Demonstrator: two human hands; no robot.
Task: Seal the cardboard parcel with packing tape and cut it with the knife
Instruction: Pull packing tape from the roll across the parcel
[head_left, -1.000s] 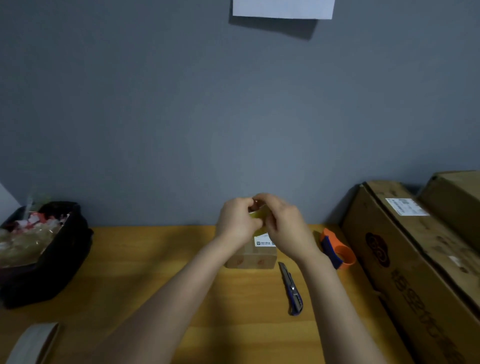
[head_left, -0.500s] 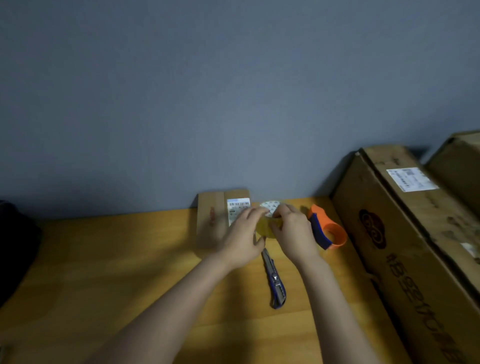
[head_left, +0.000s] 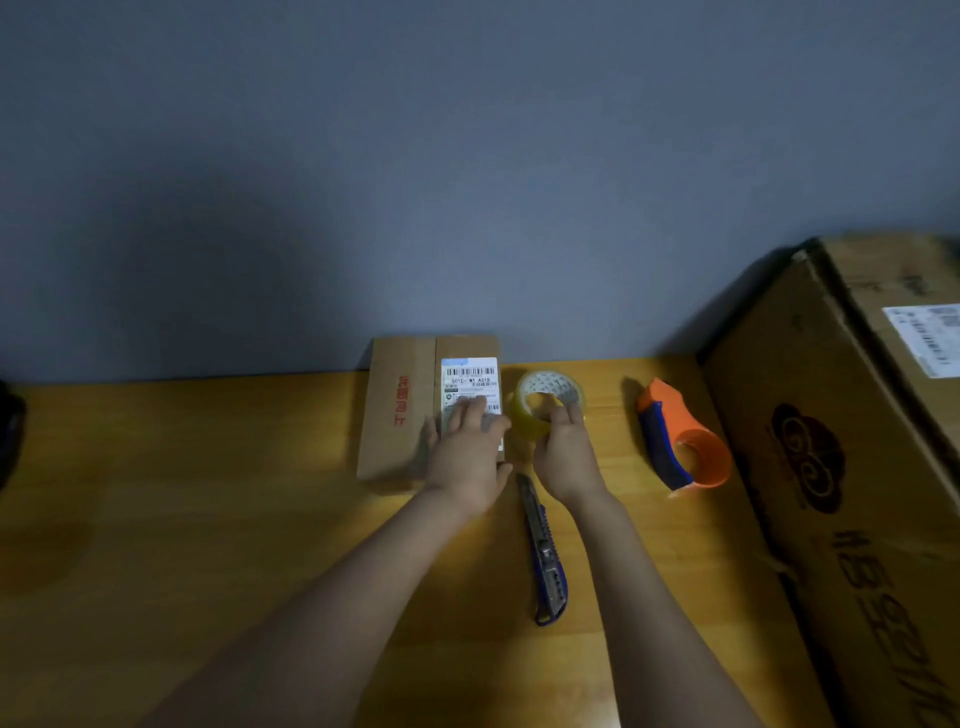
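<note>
A small flat cardboard parcel (head_left: 400, 410) with a white shipping label lies on the wooden table against the wall. My left hand (head_left: 467, 452) rests flat on its right part, fingers spread over the label. Just right of the parcel, my right hand (head_left: 563, 452) holds a roll of clear yellowish packing tape (head_left: 548, 400), which stands tilted at the parcel's right edge. A blue utility knife (head_left: 545, 556) lies on the table between my forearms, its blade end pointing toward the parcel.
An orange and blue tape dispenser (head_left: 680, 441) lies to the right of the roll. A large cardboard box (head_left: 831, 467) fills the right side. A dark object (head_left: 8, 431) shows at the left edge. The grey wall (head_left: 467, 182) stands behind the table (head_left: 182, 519).
My hands came down from mid-air to the table. The left hand now presses on the parcel's label, and the right hand holds the tape roll beside the parcel. The camera tilted downward.
</note>
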